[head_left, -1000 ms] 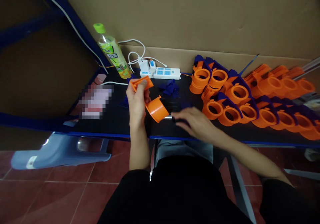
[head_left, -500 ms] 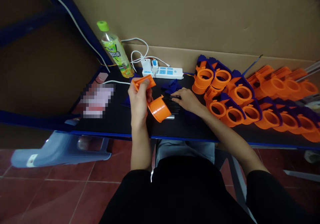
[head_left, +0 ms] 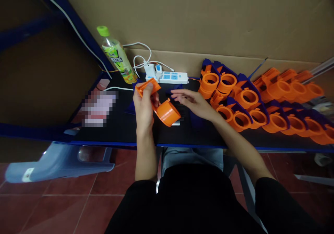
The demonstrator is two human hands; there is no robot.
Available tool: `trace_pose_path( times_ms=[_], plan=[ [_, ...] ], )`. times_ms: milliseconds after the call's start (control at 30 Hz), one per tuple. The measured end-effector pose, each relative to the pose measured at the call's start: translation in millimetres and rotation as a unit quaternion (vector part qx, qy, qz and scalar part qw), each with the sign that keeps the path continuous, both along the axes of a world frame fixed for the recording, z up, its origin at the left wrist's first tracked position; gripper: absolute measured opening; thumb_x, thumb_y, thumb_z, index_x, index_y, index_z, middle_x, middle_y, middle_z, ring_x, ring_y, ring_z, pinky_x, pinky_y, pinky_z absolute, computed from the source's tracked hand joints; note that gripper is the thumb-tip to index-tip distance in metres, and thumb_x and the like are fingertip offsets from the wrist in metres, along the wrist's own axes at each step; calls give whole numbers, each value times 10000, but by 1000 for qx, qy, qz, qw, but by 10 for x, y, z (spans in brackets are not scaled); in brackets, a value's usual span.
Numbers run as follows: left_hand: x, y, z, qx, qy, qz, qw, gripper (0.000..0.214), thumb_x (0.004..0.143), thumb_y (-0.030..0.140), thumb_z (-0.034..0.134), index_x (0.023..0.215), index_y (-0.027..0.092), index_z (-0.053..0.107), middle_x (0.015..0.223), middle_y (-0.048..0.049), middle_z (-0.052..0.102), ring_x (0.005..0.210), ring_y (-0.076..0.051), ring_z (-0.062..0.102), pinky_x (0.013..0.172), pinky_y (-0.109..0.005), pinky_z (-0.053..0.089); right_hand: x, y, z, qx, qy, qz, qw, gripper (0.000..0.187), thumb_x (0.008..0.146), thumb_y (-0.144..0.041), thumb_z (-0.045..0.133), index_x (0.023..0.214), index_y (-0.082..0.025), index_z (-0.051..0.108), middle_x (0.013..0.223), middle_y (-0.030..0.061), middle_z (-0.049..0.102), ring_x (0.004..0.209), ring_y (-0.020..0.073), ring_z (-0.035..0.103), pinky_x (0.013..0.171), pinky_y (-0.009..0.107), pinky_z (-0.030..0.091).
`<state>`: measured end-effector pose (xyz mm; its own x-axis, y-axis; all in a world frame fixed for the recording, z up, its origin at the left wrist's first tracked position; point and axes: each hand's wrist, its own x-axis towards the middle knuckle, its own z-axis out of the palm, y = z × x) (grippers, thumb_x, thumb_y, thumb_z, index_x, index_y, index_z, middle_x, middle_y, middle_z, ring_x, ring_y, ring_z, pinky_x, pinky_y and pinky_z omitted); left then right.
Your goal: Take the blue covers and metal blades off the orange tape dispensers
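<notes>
My left hand [head_left: 145,103] is closed around an orange plastic part with a ring-shaped cup [head_left: 168,113] at its lower right. The thumb presses on the part's flat upper end. My right hand [head_left: 191,101] is stretched out over the table, fingers apart and with nothing visible in them. Beneath it lie dark blue pieces [head_left: 174,89] and several dark strips, partly hidden by the hand. A short silvery piece [head_left: 176,123] shows just below the orange cup.
Several orange ring parts [head_left: 248,97] with dark blue backings stand in rows on the right of the black table [head_left: 112,131]. A white power strip [head_left: 173,77] with cables and a green-capped bottle [head_left: 118,60] stand by the cardboard wall. A blue-grey stool [head_left: 62,161] is at lower left.
My right hand has lifted from the dark blue pieces, and its fingers have straightened. My left hand still holds the orange part in nearly the same place. The view has shifted slightly.
</notes>
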<state>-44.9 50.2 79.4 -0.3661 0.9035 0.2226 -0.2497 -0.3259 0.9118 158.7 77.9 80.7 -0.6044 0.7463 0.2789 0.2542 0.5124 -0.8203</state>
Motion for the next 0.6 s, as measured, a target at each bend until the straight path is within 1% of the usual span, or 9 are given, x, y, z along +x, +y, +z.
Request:
trace_pose_path(
  times_ms=[67,167,200,267,333,400,467,533,600],
  plan=[
    [58,-5,13,34,-12,-20,999,401,945,609,731,941,253,544,631,49,513,494,-136,504,575,-353,496,21,-191,153,8,0,55,998,616,1056,-496,658,1611,-252,547,1581,109,619,1359,235,654,1075,413,584],
    [177,-31,27,66,-36,-38,996,458,956,683,705,1007,240,598,740,-4,625,744,-220,733,723,-399,594,63,-432,310,115,-58,26,991,758,950,-408,822,1630,-301,505,1625,94,564,1464,285,556,1207,522,501],
    [214,-41,25,70,-37,-47,996,497,948,719,696,1057,240,613,837,-37,692,876,-255,775,758,-407,610,99,-482,356,144,-71,17,987,756,937,-380,841,1615,-311,513,1607,86,577,1465,290,550,1234,542,476],
    [261,-54,9,75,-26,-69,994,583,934,787,662,1185,262,617,1144,-102,768,1154,-305,768,841,-424,628,242,-528,475,194,-88,1,977,710,934,-375,856,1571,-319,547,1538,76,621,1422,297,579,1228,553,480],
    [255,-51,-19,85,-13,-75,994,621,929,813,635,1269,294,601,1404,-123,723,1351,-318,689,927,-437,627,502,-507,655,255,-118,-53,958,680,925,-415,872,1531,-301,588,1487,94,644,1387,323,595,1203,571,492],
    [203,-34,-43,84,-9,-53,995,586,941,771,641,1295,306,594,1473,-121,701,1411,-307,651,977,-442,618,877,-425,884,320,-168,-153,920,693,921,-459,876,1529,-258,610,1480,148,639,1391,361,581,1200,600,474],
    [139,-10,-57,63,-6,-40,997,501,952,683,663,1263,294,603,1415,-126,737,1373,-298,675,968,-432,620,1324,-279,1108,353,-230,-262,868,786,884,-536,892,1541,-201,620,1460,221,628,1396,383,571,1183,585,473],
    [98,8,-59,38,0,-51,998,423,958,609,660,1214,276,615,1335,-133,770,1305,-295,711,921,-409,628,1772,-74,1264,335,-311,-363,812,888,850,-605,875,1554,-130,615,1450,282,616,1443,412,531,1178,565,446],
    [96,17,-57,23,7,-63,998,385,955,576,648,1177,261,624,1281,-138,784,1246,-291,734,875,-388,630,2153,164,1312,264,-389,-411,781,921,835,-587,860,1570,-96,597,1456,313,618,1478,420,514,1144,523,440]
  ],
)
